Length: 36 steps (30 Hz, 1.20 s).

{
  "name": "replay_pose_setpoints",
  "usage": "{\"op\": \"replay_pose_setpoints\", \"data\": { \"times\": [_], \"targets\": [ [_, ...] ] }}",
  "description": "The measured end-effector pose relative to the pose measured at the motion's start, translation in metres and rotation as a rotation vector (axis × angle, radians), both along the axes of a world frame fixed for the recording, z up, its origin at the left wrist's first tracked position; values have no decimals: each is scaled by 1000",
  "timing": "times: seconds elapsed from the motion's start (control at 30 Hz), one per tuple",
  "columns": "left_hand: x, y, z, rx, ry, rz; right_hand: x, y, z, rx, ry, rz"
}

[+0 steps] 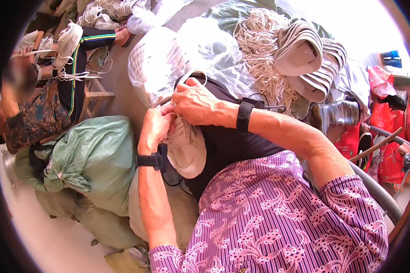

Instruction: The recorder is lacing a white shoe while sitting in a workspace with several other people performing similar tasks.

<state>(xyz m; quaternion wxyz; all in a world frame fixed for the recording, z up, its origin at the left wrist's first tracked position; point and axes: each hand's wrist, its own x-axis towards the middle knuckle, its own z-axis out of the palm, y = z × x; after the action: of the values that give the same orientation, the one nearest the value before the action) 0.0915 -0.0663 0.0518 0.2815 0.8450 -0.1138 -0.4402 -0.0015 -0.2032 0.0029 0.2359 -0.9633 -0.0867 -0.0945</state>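
Observation:
A white sneaker [185, 152] lies across my lap, its toe pointing toward me and its laces running up the front. My left hand [156, 125] is closed on the shoe's side near the upper eyelets, thumb and fingertips bunched together. Just beyond it, my right hand [195, 103] pinches a white shoelace [200, 81], which loops above the knuckles. The two hands meet at the thumbs, and they hide the shoe's opening. Each wrist wears a black band.
Clear plastic bags [168, 59] lie ahead, beside heaped white laces [259, 41] and stacked pale shoe parts [300, 52]. A tied green sack [95, 159] stands at left. Beyond it, another person with white sneakers [69, 41] sits near a wooden stool [98, 95]. Red bags [387, 123] are at right.

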Motion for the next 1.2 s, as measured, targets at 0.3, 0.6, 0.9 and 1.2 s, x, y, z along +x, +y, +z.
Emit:
{"op": "replay_pose_setpoints", "data": {
  "times": [0.3,0.6,0.9,1.2],
  "targets": [
    [0,15,-3,-106,-512,-454,-16,-5,-1,59,-65,11],
    [38,81,53,-389,-314,242,-28,-21,16,119,73,174],
    [68,104,61,-722,-123,727,-13,-24,34,523,179,133],
    [85,108,65,-761,-153,851,-1,-18,27,537,90,236]
  ]
}}
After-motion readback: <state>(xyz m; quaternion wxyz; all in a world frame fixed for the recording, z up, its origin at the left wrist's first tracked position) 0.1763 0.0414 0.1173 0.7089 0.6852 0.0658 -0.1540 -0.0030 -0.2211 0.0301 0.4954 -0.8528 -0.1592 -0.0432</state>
